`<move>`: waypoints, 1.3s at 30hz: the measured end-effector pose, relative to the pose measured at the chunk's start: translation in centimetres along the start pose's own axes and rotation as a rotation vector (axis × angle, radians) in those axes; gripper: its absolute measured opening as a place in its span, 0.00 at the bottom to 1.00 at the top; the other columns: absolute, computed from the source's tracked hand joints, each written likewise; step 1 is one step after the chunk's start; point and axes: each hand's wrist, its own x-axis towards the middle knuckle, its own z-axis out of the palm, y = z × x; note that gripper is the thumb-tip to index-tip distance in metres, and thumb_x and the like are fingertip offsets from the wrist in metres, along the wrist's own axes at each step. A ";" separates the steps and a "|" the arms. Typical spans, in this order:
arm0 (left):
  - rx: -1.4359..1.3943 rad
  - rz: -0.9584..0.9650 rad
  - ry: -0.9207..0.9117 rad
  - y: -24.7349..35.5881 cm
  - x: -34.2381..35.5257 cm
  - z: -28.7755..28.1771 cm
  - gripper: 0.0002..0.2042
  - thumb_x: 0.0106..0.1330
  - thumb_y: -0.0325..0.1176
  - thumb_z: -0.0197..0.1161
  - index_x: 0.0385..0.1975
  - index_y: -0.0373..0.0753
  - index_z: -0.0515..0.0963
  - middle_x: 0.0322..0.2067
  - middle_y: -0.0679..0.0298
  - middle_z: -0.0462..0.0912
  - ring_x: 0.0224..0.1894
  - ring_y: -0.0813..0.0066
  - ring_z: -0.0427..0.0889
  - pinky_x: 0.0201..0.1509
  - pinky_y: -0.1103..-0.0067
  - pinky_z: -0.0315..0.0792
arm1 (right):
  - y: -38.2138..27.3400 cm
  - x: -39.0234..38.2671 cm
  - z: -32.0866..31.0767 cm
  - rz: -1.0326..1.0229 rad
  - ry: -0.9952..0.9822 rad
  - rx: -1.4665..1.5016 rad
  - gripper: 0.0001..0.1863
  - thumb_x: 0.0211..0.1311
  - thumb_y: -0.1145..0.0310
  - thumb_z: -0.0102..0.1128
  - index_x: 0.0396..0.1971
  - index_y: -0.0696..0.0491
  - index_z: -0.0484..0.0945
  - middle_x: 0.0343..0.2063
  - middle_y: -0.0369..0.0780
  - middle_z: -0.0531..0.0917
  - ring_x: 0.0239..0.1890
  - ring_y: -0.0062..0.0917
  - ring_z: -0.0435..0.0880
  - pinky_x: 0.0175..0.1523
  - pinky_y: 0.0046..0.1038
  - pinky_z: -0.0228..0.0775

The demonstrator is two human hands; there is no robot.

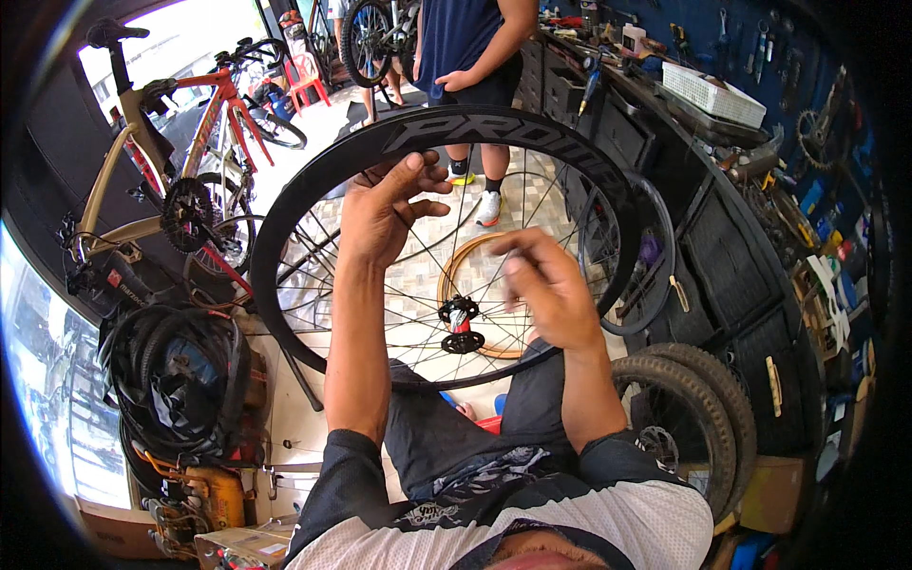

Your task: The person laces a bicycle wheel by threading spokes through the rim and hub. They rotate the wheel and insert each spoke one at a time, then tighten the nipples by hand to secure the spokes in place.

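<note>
A bicycle wheel (302, 171) with a deep black rim, thin dark spokes and no visible tyre is before me, its lower edge near my legs. Its hub (460, 325) is black with a red middle. My left hand (385, 214) is up at the inner side of the rim's upper left, thumb and fingers apart, with nothing plainly held. On the right, my right hand (551, 290) is over the spokes, its fingers loosely bent, apart and slightly blurred. What supports the wheel is hidden.
Another person (475, 47) stands beyond the wheel. Bicycles (190, 133) and bundled black tyres (180, 370) are at left. Knobby tyres (708, 399) and dark drawers (703, 247) are at right, below a bench with a white basket (712, 93). A tan hoop (445, 275) lies behind the spokes.
</note>
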 end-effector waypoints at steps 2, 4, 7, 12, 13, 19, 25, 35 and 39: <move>0.005 0.009 0.010 -0.1 0.0 0.0 0.20 0.73 0.40 0.71 0.51 0.26 0.81 0.39 0.51 0.90 0.41 0.61 0.91 0.38 0.69 0.88 | 0.4 -0.8 -1.2 -0.118 0.325 -0.242 0.09 0.79 0.74 0.55 0.52 0.58 0.80 0.28 0.28 0.75 0.27 0.08 0.69 0.35 0.18 0.68; -0.011 0.025 -0.014 -0.2 0.2 0.0 0.19 0.74 0.39 0.70 0.51 0.26 0.81 0.38 0.51 0.90 0.40 0.62 0.92 0.39 0.70 0.88 | 2.2 -0.2 -2.2 -0.167 0.488 -0.433 0.07 0.75 0.73 0.62 0.45 0.58 0.85 0.27 0.32 0.80 0.27 0.13 0.75 0.35 0.23 0.71; -0.045 0.039 -0.017 -1.0 0.4 -0.1 0.18 0.74 0.37 0.69 0.50 0.26 0.82 0.38 0.51 0.90 0.39 0.65 0.92 0.42 0.71 0.88 | 3.3 1.0 -2.1 -0.188 0.522 -0.732 0.09 0.69 0.67 0.71 0.40 0.57 0.87 0.33 0.43 0.88 0.32 0.31 0.87 0.38 0.35 0.76; 0.058 0.116 0.155 -3.7 -1.2 0.2 0.15 0.76 0.33 0.67 0.54 0.28 0.79 0.40 0.56 0.88 0.40 0.72 0.89 0.47 0.74 0.86 | 4.6 2.4 -2.4 -0.070 0.412 -1.055 0.14 0.69 0.59 0.71 0.39 0.57 0.85 0.37 0.50 0.89 0.38 0.48 0.89 0.41 0.45 0.77; 0.094 0.131 0.170 -4.6 -1.7 0.0 0.15 0.76 0.32 0.67 0.54 0.29 0.79 0.40 0.56 0.88 0.40 0.72 0.89 0.48 0.74 0.85 | 4.5 2.5 -2.6 -0.026 0.387 -1.060 0.14 0.69 0.60 0.71 0.38 0.57 0.85 0.37 0.50 0.89 0.38 0.48 0.89 0.41 0.45 0.77; 0.276 0.191 0.222 -7.7 -3.6 0.4 0.28 0.75 0.27 0.67 0.71 0.29 0.63 0.48 0.56 0.82 0.48 0.77 0.82 0.56 0.78 0.79 | 3.8 2.2 -2.8 0.097 0.072 -0.358 0.09 0.78 0.69 0.63 0.46 0.61 0.79 0.29 0.35 0.85 0.32 0.15 0.84 0.39 0.21 0.74; 0.955 0.636 0.543 -8.9 -6.1 3.5 0.42 0.65 0.26 0.73 0.77 0.28 0.56 0.66 0.41 0.65 0.70 0.48 0.68 0.73 0.57 0.66 | 4.6 1.3 -2.8 0.129 0.031 -0.173 0.11 0.78 0.72 0.63 0.53 0.61 0.79 0.32 0.35 0.85 0.36 0.17 0.85 0.46 0.21 0.76; 0.360 0.141 -0.084 -3.0 2.1 5.7 0.19 0.70 0.35 0.75 0.52 0.26 0.84 0.45 0.55 0.91 0.48 0.72 0.88 0.55 0.75 0.80 | 6.6 0.8 -1.4 0.123 -0.022 -0.032 0.09 0.74 0.71 0.68 0.41 0.60 0.78 0.35 0.38 0.87 0.40 0.19 0.88 0.45 0.24 0.79; 0.266 0.004 -0.188 -2.2 3.2 6.4 0.15 0.68 0.34 0.76 0.47 0.30 0.86 0.39 0.56 0.91 0.42 0.70 0.90 0.47 0.75 0.83 | 7.5 0.8 -1.6 0.103 0.005 -0.001 0.09 0.75 0.71 0.68 0.39 0.58 0.77 0.36 0.38 0.89 0.41 0.19 0.88 0.47 0.23 0.79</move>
